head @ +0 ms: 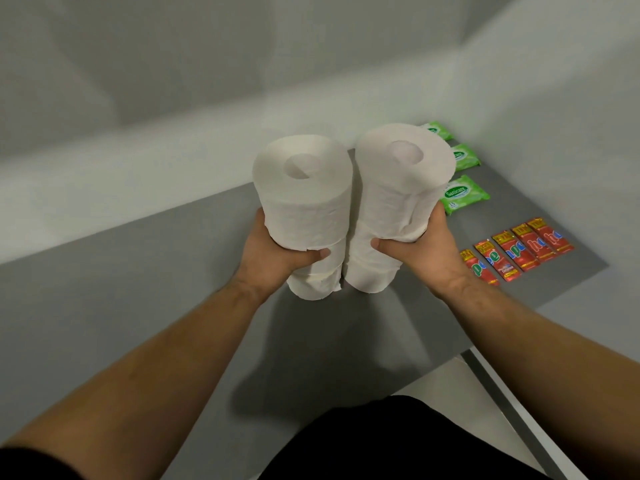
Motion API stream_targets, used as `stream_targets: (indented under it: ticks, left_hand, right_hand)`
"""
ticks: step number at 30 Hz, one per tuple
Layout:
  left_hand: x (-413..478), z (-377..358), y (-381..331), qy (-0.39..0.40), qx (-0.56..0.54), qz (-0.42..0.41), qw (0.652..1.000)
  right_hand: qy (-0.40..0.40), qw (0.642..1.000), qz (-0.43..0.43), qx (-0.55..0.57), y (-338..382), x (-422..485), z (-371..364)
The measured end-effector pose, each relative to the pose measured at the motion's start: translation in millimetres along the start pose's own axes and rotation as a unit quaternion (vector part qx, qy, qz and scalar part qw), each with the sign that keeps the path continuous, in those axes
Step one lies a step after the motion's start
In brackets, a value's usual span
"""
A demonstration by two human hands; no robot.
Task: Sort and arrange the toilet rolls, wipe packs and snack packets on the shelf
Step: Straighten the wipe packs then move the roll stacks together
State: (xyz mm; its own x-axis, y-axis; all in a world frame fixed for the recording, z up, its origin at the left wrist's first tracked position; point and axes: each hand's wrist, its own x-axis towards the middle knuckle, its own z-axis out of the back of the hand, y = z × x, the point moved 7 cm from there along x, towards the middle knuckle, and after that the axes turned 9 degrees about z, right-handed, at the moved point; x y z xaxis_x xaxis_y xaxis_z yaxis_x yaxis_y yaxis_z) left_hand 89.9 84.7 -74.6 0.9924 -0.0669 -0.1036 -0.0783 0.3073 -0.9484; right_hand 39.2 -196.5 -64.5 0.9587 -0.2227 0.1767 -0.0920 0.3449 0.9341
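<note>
Two stacks of toilet rolls are held upright above a grey shelf (173,289), side by side and touching along their length. The left hand (273,252) is clamped around the left stack (304,209), thumb pressed across the front near the join between the upper and lower rolls; the right hand (420,249) grips the right stack (394,202) the same way, its thumb pointing in toward the other thumb. Each stack appears to be more than one roll, with a larger roll on top and the lower ones showing beneath the fingers; the exact count cannot be told. The right stack leans slightly to the right at its top. Both hollow cores face the camera. The stacks cast a dark shadow on the shelf below them, and their bases seem clear of it, though this is hard to judge.

Beyond the right hand, three green wipe packs (462,194) lie flat in a row running toward the back wall (173,81), the nearest bearing the word "Sanicare" and the farthest partly hidden behind the right stack. Nearer the shelf's front right corner, five red snack packets (519,251) lie flat side by side in a tidy line, edges touching or nearly so. Both bare forearms reach in from the bottom of the view, above dark clothing (381,441).
</note>
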Motion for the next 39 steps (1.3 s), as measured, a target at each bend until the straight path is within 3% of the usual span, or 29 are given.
stream_targets:
  ticks: [12,22,26,33,39]
  left_hand:
    - [-6.6,-15.5,23.2,0.054,0.03,-0.002,0.998]
    - [-4.5,-11.9,44.6,0.042,0.034,0.047,0.997]
    - [-11.4,-20.6,46.6,0.061,0.057,0.031,0.996]
    - [-3.9,-19.7,48.1,0.021,0.061,0.03,0.997]
    - [-2.7,-22.8,39.5,0.08,0.077,0.021,0.994]
  right_hand:
    - [0.119,0.991,-0.064,-0.021,-37.0,-5.1,-14.8]
    - [0.093,0.991,-0.055,-0.079,-46.0,-5.8,-15.0]
    - [0.095,0.989,-0.064,-0.091,-50.8,-10.8,-21.1]
    - [0.08,0.985,-0.058,-0.139,-50.3,-13.0,-23.9]
    - [0.108,0.987,-0.046,-0.108,-41.1,-13.7,-23.2]
